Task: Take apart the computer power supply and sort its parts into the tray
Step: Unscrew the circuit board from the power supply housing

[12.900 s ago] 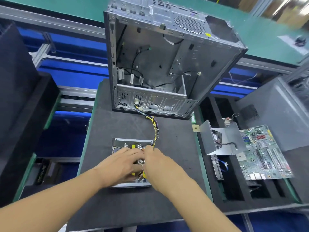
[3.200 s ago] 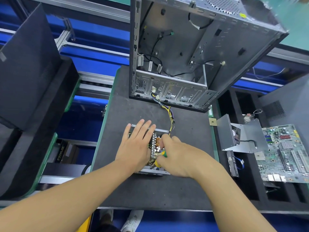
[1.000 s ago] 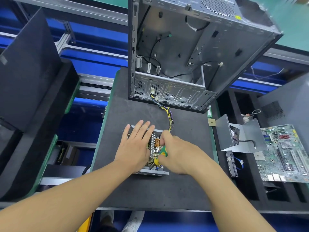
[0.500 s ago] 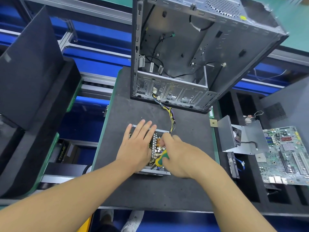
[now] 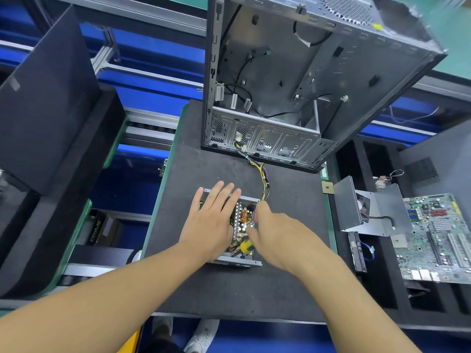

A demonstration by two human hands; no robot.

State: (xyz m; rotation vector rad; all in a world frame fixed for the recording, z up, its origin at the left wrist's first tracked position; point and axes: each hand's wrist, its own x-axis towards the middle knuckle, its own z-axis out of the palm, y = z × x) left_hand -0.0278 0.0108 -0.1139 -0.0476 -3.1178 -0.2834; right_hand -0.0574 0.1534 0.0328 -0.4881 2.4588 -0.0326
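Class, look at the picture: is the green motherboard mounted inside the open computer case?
No, the motherboard lies on the black tray to the right, outside the computer case.

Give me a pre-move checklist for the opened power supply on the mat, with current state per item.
1. Power supply braced by left hand, flat on top: ok.
2. Cover off, internals exposed: ok.
3. Right hand gripping screwdriver: cannot tell, only the handle shows.
4. Screwdriver tip seated on a screw: cannot tell, hidden.
5. Wire bundle clear of computer case: not ok, it runs up to the case.
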